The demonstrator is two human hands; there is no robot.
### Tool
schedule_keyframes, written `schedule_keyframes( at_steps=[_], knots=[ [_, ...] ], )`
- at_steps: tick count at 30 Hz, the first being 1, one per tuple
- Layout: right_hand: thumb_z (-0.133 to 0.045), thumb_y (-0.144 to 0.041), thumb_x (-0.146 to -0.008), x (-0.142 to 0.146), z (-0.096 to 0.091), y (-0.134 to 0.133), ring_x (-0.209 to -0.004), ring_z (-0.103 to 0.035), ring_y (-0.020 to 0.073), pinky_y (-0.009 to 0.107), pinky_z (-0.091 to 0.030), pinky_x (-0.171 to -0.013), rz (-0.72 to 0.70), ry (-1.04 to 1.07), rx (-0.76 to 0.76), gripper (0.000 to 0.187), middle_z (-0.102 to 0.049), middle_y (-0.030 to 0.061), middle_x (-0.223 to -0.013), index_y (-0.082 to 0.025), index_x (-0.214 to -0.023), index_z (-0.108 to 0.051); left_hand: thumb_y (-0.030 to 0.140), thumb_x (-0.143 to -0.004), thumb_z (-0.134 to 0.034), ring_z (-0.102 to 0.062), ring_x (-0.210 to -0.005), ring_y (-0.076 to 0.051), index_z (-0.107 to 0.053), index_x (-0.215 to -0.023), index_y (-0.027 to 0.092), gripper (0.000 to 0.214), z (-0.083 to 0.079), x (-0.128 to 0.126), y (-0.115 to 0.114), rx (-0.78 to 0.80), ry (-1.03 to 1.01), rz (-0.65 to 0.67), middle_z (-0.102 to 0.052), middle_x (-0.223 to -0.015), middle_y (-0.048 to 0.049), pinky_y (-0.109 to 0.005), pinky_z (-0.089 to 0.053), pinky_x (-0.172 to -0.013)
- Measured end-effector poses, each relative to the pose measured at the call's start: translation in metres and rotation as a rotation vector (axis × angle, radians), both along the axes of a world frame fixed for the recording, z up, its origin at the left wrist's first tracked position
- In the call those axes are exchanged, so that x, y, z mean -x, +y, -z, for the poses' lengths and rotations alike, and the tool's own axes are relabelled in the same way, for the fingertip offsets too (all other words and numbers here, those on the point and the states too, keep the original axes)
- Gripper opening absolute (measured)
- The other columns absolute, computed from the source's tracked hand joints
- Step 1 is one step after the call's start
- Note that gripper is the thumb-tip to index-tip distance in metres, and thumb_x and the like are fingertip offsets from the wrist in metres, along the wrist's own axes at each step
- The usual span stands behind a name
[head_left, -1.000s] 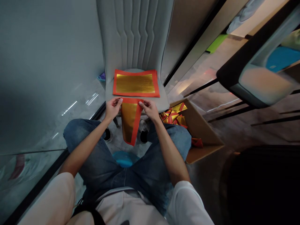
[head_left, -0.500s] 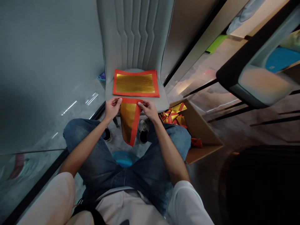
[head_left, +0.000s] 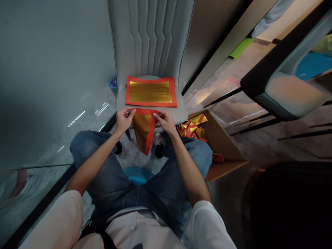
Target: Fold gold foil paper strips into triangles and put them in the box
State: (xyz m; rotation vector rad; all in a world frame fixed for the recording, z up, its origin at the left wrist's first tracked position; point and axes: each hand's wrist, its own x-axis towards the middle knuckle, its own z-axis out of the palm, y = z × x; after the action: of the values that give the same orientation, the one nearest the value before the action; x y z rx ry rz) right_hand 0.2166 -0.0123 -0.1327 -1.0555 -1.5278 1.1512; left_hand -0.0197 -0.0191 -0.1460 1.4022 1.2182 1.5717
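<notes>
A: Hands?
B: The left hand (head_left: 125,120) and right hand (head_left: 166,122) each pinch the top edge of a red-bordered gold paper sheet (head_left: 143,129), folded to a point, just off the front edge of the chair seat (head_left: 181,116).
A: Step?
B: Apparently folding; the next move calls for keeping both pinches steady.
A: Count?
B: Two hands, one held sheet, one flat sheet (head_left: 151,91) on the seat. The folded pieces (head_left: 192,126) in the cardboard box (head_left: 223,145) are too heaped to count.

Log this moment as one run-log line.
left hand: holds red-bordered gold paper | right hand: holds same paper | chair seat: flat red-bordered gold sheet
</notes>
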Motion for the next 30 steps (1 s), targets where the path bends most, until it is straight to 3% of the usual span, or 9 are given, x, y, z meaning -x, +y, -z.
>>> schedule_keyframes(
  at_steps=[5,11,16,30],
  knots=[
    [-0.073,-0.081,-0.084,-0.001,0.001,0.001,-0.061,-0.043,0.014,0.028,-0.038,-0.056,0.002,-0.005,-0.015,0.064,-0.047,-0.0028,-0.062,-0.025,-0.066,-0.048,0.07,-0.087,-0.081,-0.062,-0.055,-0.01,-0.076,-0.094,0.019,0.052,-0.002,0.001,0.001,0.012,-0.026,0.013,-0.064,-0.065,0.0023,-0.019,-0.056,-0.055],
    [-0.078,-0.079,-0.08,-0.006,-0.003,0.006,-0.064,-0.056,0.0159,0.029,-0.046,-0.059,0.011,0.097,0.012,0.059,-0.065,0.0006,-0.073,-0.021,-0.084,-0.069,0.076,-0.072,-0.089,-0.073,-0.069,-0.016,-0.076,-0.103,0.018,0.067,0.008,0.0,0.005,0.158,-0.103,0.153,-0.079,-0.083,-0.0053,-0.024,-0.061,-0.062],
    [-0.082,-0.083,-0.072,-0.008,-0.003,0.008,-0.058,-0.052,0.0137,0.027,-0.047,-0.053,0.048,0.138,0.093,0.064,-0.06,-0.0023,-0.065,-0.022,-0.078,-0.064,0.071,-0.073,-0.09,-0.073,-0.071,-0.017,-0.075,-0.086,0.017,0.059,0.015,0.0,0.006,0.169,-0.053,0.155,-0.078,-0.082,-0.0077,-0.025,-0.061,-0.066],
    [-0.088,-0.084,-0.063,-0.011,-0.006,0.009,-0.062,-0.06,0.0162,0.03,-0.053,-0.056,0.117,0.251,0.173,0.068,-0.071,0.0009,-0.073,-0.023,-0.084,-0.067,0.079,-0.075,-0.085,-0.07,-0.067,-0.015,-0.077,-0.091,0.018,0.064,0.019,-0.002,0.0,0.335,-0.096,0.349,-0.077,-0.082,-0.0047,-0.025,-0.059,-0.061]
  ],
)
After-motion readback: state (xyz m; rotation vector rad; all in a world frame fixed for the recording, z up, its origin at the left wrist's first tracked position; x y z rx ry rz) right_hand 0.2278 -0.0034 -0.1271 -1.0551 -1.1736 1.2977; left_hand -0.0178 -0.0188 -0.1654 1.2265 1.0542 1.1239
